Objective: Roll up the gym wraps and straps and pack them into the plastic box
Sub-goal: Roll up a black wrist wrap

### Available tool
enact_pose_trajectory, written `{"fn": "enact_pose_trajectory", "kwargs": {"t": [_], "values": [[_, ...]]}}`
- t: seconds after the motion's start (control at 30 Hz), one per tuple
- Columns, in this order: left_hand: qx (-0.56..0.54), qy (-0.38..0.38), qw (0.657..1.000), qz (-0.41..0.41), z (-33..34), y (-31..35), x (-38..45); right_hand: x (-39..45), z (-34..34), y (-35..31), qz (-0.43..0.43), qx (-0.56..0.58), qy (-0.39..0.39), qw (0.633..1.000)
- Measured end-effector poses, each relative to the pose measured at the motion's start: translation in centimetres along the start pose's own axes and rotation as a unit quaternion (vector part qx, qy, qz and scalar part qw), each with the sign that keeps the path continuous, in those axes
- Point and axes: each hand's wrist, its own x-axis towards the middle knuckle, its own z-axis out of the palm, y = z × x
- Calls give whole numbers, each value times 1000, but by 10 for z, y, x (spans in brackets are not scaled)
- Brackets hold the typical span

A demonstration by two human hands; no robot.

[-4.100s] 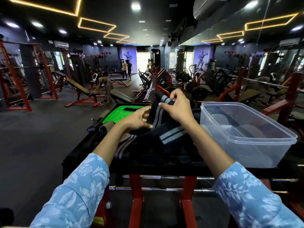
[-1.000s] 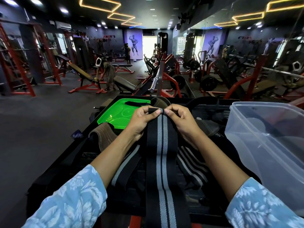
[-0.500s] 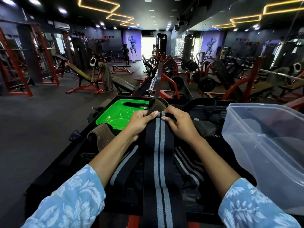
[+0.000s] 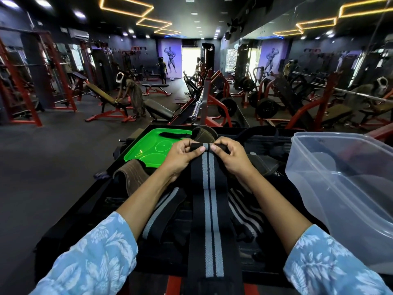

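A long black wrap with grey stripes (image 4: 209, 209) lies stretched toward me over the black bench top (image 4: 63, 226). My left hand (image 4: 182, 155) and my right hand (image 4: 230, 155) pinch its far end, which is folded over into a small first turn. More striped wraps (image 4: 244, 211) and a second black and grey wrap (image 4: 161, 211) lie under my forearms. The clear plastic box (image 4: 340, 184) stands open at the right with nothing visible in it.
A green lid (image 4: 153, 147) lies at the far left with a black strap (image 4: 174, 135) on it. A brown leather belt (image 4: 131, 177) curls at the left, another brown roll (image 4: 205, 135) sits beyond my hands. Gym benches, racks and people fill the room behind.
The wrap was bunched in my hands four seconds ago; it now lies flat and straight. Over the last second my fingers have folded its far end over.
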Motion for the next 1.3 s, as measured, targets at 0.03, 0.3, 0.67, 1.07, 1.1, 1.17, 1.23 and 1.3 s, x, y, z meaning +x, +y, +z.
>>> {"fn": "enact_pose_trajectory", "kwargs": {"t": [0.03, 0.3, 0.67, 1.07, 1.1, 1.17, 1.23, 1.3], "values": [[-22, 1, 1000, -15, 0, 0, 0, 1, 1, 0, -9, -15, 15, 1000], [235, 159, 956, 73, 16, 22, 3, -9, -4, -25, -174, -249, 181, 935], [-36, 5, 999, -11, 42, 68, 21, -10, -10, -39, -270, -256, 136, 918], [354, -19, 889, 291, 27, 43, 9, -3, -17, -36, -148, -112, 127, 974], [353, -3, 888, 296, 25, 39, 9, -3, -15, -36, -145, -121, 135, 973], [335, 25, 894, 296, 23, 27, 7, -5, -10, -35, -154, -152, 139, 966], [319, 44, 902, 287, 24, 17, 7, -6, -9, -33, -179, -186, 135, 957], [302, 39, 913, 273, 26, 12, 9, -4, -10, -31, -201, -226, 133, 944]]}}
